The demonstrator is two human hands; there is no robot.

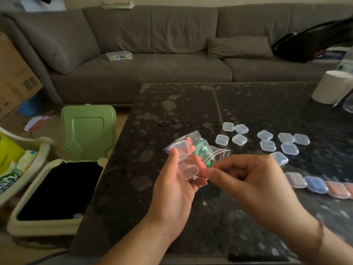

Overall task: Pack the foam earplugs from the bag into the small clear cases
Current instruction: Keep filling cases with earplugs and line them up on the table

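A long grey sofa fills the back of the room, with a loose cushion, a small clear box of bits on its seat and a black bag at its right end. In front of it stands the dark, mottled surface. To its left, on the floor, sits a cream bin with its green lid standing upright, and a cardboard box beyond. A white cylinder stands at the far right corner of the surface.

Empty clear cases lie scattered right of centre; nearer, at the right edge, a row of filled cases holds pink and blue plugs. Above the near half of the surface, the left hand holds an open clear case with a pink earplug in it, together with the plastic bag of coloured earplugs. The right hand is curled, fingertips pinched together just beside the bag's mouth; whether it grips anything I cannot tell.
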